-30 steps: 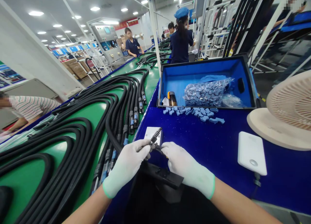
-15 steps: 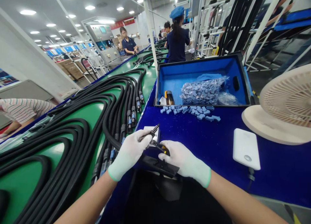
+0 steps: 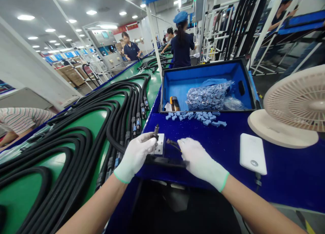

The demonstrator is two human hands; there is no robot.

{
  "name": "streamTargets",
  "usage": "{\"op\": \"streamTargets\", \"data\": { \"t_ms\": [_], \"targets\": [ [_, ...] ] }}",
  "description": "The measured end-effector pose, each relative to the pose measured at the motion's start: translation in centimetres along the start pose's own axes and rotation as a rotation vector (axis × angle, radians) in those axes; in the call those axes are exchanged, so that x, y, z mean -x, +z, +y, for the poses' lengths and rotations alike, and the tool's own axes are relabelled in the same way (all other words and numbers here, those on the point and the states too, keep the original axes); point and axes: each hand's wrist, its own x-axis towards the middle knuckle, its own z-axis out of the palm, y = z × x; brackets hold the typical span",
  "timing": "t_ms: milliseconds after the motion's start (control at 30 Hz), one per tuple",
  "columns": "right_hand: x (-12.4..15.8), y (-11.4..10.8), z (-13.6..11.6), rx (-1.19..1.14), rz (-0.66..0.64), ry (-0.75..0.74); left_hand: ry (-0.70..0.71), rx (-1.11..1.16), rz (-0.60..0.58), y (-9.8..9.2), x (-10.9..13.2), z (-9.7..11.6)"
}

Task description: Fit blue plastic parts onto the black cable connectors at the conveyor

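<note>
So, nearest first: our left hand [image 3: 135, 156], white-gloved, has its fingers [image 3: 148, 142] closed low on a small ribbed metal pin [image 3: 156, 131]. The pin stands near-vertical on a steel block [image 3: 160, 144], long axis up, tip pointing away from us; the block looks placed to brace it, and the grip to keep it steady. The block sits on a black plastic fixture [image 3: 165, 162] at the edge of the blue table [image 3: 228, 196]. Just beside it, our right hand [image 3: 200, 163] curls around a small dark tool [image 3: 173, 144], tip aimed toward the pin; the exact pinch is hidden. To our left, black corrugated cables [image 3: 108, 125] lie looped on a green belt [image 3: 154, 80], laid side by side. Ahead, loose blue plastic clips [image 3: 195, 118] sit in front of a blue tray [image 3: 203, 71] holding a bagged batch [image 3: 207, 97]. Farther off, a co-worker [image 3: 181, 46] stands at the line.
</note>
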Motion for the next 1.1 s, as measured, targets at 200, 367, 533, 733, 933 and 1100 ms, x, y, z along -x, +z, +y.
{"op": "streamTargets", "data": {
  "t_ms": [200, 367, 533, 733, 933, 1100],
  "targets": [
    [2.3, 1.0, -2.3, -0.895, -0.033, 0.27, 0.018, -0.107, -0.043, 0.1, 0.9, 0.8],
    [1.3, 3.4, -3.2, -1.412, 0.136, 0.434, 0.197, -0.668, -0.313, 1.5, 2.3, 2.2],
    [0.7, 3.0, -3.1, -1.548, 0.007, 0.377, 0.252, -0.789, -0.406, 1.6, 2.3, 1.9],
    [0.9, 2.5, -2.9, -1.51, -0.101, 0.228, 0.543, -0.781, -0.517, 1.4, 2.3, 1.0],
    [1.1, 1.3, -2.7, -1.274, 0.007, 0.139, 0.134, -0.532, -0.385, 1.8, 0.0, 0.6],
    [1.5, 1.2, -3.1, -1.255, 0.099, 0.186, 0.278, -0.711, -0.071, 1.8, 3.1, -0.3]
  ]
}}
